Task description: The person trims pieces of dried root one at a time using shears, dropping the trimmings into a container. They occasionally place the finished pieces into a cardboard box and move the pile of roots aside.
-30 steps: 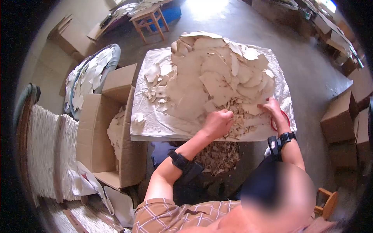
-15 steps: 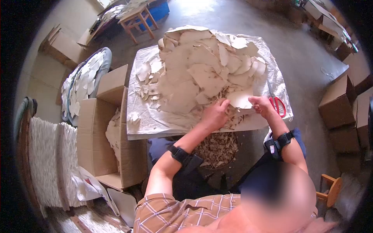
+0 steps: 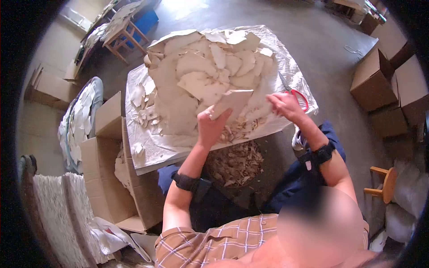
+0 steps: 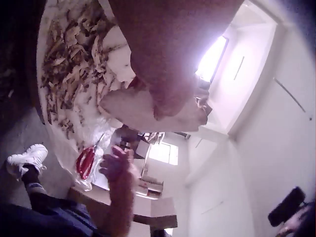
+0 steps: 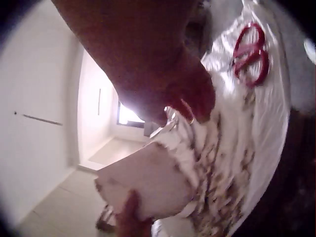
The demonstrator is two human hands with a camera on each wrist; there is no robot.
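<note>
Up it's coming: the left hand (image 3: 212, 127) is now lifting a pale sheet (image 3: 232, 101), gripping it tilted above the near scraps (image 3: 237, 132), apparently singling it out; the right hand (image 3: 287, 107) is hovering right of it, fingers loosely bent, seemingly holding nothing, near red-handled scissors (image 3: 289, 91); beyond, matte, ragged-edged plates (image 3: 201, 64) are overlapping on wrinkled white cloth (image 3: 292, 71)

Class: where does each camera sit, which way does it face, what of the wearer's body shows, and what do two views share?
Head: head-worn, facing forward and down at the pale heap; left hand, right hand, shirt and trousers show.
Left wrist: wrist-worn, facing along that hand to its pale piece; both hands and a shoe show.
Right wrist: wrist-worn, facing past that hand to the same piece; both hands show.
Both wrist views share the scissors.
</note>
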